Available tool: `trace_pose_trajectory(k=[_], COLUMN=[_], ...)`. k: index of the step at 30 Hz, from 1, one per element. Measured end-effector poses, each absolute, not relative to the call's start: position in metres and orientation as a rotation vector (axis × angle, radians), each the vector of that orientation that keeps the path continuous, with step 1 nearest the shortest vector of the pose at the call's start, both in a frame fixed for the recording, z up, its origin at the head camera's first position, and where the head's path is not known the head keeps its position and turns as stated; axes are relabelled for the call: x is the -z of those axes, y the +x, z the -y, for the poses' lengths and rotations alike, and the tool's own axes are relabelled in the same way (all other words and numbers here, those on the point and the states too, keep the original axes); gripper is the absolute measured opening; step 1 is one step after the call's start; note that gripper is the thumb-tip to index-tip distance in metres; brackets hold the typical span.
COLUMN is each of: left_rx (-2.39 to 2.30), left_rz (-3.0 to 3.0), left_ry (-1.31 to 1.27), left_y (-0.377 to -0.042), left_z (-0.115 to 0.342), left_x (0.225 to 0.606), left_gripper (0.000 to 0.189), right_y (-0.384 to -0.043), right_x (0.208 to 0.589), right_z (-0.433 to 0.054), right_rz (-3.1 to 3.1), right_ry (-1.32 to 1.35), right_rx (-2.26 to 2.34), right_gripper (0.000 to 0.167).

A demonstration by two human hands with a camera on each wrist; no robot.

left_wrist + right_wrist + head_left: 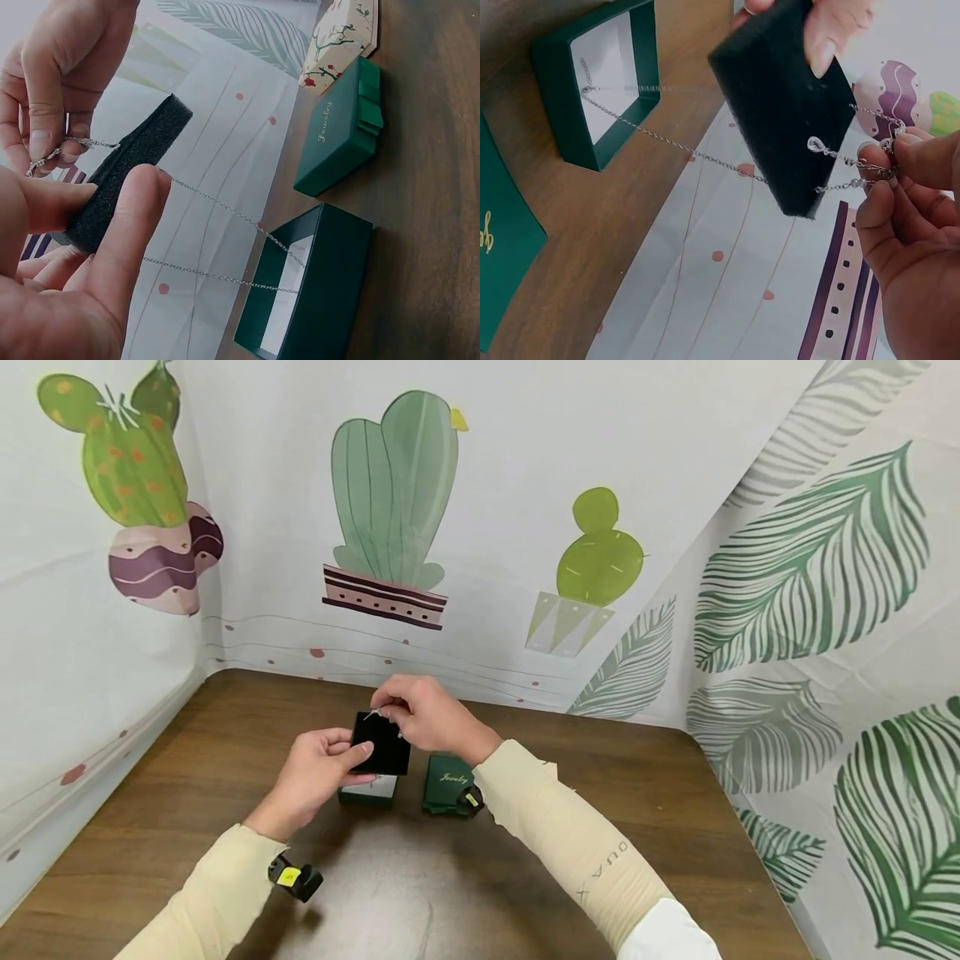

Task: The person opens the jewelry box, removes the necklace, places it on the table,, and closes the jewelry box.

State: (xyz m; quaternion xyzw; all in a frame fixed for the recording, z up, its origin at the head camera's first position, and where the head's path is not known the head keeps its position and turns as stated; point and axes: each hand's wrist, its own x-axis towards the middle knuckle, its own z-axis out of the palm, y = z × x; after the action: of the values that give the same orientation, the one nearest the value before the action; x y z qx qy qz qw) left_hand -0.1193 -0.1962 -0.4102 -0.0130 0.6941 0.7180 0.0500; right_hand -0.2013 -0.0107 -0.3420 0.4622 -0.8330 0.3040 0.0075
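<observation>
My left hand grips a black foam jewelry pad by its edge, thumb on the velvety face, above the open green box base. At the pad's far edge, my right hand pinches a silver necklace between thumb and fingers. A clear teardrop pendant hangs against the pad's face in the right wrist view. From behind the pad, two strands of the thin chain run down into the box base, whose white inside shows.
The green lid marked "Jewelry", with a ribbon bow, lies right of the box base on the brown wooden table. Beyond it stands a cream box with a floral print. A cactus-print cloth hangs behind the table.
</observation>
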Motion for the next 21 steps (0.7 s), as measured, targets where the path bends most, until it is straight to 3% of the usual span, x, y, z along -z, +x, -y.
trace_pose_trajectory(k=[21], left_rx=[-2.114], left_rz=[-2.189], left_ry=[-0.118], left_y=[-0.121], left_z=[0.196], left_x=[0.417], left_gripper=[0.037], right_y=[-0.208], right_x=[0.324], right_z=[0.011], right_rz=[2.64], right_ry=[1.458], right_rx=[-1.01], right_gripper=[0.015])
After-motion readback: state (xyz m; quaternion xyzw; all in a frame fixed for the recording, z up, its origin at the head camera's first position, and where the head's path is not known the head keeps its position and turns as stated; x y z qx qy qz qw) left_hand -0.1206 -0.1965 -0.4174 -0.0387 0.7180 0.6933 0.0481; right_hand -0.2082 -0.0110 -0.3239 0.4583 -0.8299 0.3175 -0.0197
